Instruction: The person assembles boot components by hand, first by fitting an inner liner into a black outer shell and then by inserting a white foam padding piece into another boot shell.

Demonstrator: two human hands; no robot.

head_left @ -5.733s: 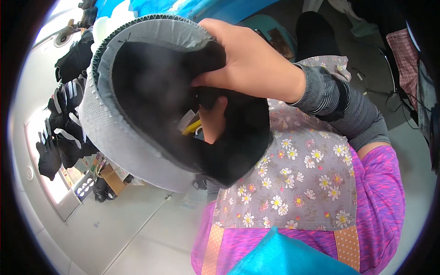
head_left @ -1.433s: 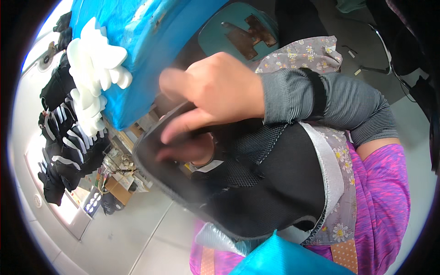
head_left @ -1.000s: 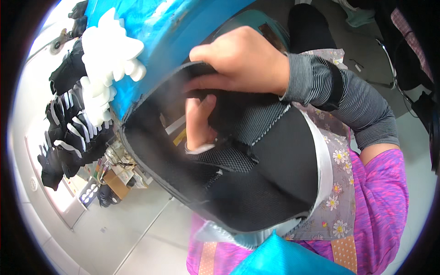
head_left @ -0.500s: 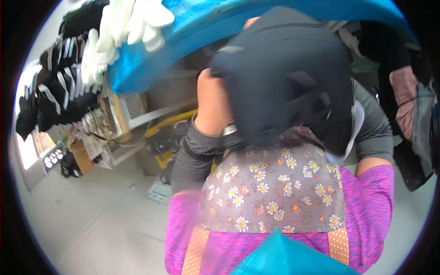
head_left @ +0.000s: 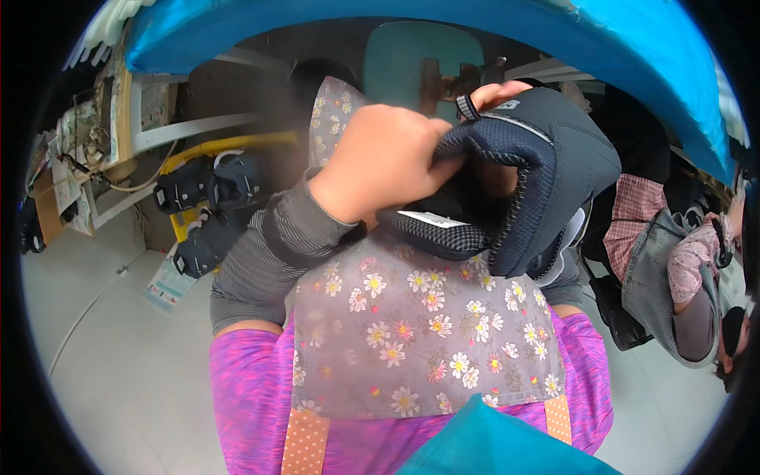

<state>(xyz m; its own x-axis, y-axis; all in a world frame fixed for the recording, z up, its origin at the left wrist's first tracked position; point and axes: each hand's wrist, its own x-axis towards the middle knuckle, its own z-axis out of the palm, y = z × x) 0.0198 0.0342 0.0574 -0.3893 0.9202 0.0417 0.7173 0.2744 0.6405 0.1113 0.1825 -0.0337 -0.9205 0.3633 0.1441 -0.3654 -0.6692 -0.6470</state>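
A dark navy padded boot (head_left: 586, 150) is held in front of my chest, its opening turned toward the left. Mesh lining, a thick quilted collar and a white label inside it show. My left hand (head_left: 388, 162) pinches the collar edge between thumb and fingers. Fingers of my right hand (head_left: 499, 93) rest on the boot's far side, beside a striped pull loop (head_left: 467, 107); the rest of that hand is mostly hidden by the boot. A patch of skin shows inside the opening.
Several similar dark boots (head_left: 226, 186) lie in a yellow crate (head_left: 182, 226) on the left. A blue-covered table edge (head_left: 317, 12) arches across the far side. A green stool seat (head_left: 396, 59) is beneath it. Another person in a denim apron (head_left: 661, 293) sits at the right.
The dark boot has been turned and lowered, so its opening now shows. My left hand has come onto the collar edge. The view has swung right, bringing the other person into sight.
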